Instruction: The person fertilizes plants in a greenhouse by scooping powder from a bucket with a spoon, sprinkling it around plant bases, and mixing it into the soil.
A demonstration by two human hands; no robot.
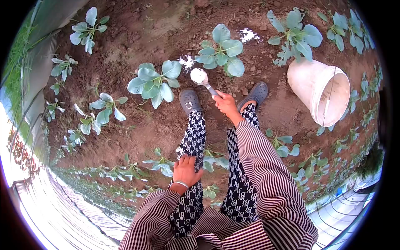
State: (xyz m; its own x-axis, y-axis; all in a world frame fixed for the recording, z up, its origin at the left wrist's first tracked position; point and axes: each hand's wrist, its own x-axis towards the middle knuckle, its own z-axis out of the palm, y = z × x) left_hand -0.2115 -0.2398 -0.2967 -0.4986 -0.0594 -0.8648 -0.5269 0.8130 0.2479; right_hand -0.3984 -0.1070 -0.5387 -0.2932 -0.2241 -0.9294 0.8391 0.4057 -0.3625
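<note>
My right hand (pixel 226 104) is wrapped round the handle of a spoon (pixel 210 88), whose bowl is heaped with white powder (pixel 198 76). The spoon hangs over the soil between two leafy cabbage-like plants, one to the left (pixel 154 82) and one to the right (pixel 221 51). Just beyond the bowl lies a small patch of white powder (pixel 187 62) on the ground. My left hand (pixel 187 171) rests on my left leg near the knee, fingers stretched out over the patterned trousers, holding nothing.
A white bucket (pixel 304 83) lies tipped on its side at the right, its mouth facing me. Another powder patch (pixel 248 35) is on the soil farther back. Rows of plants, such as one at the upper right (pixel 296 35), surround my shoes (pixel 191 101). Pale sheeting (pixel 54 25) edges the left.
</note>
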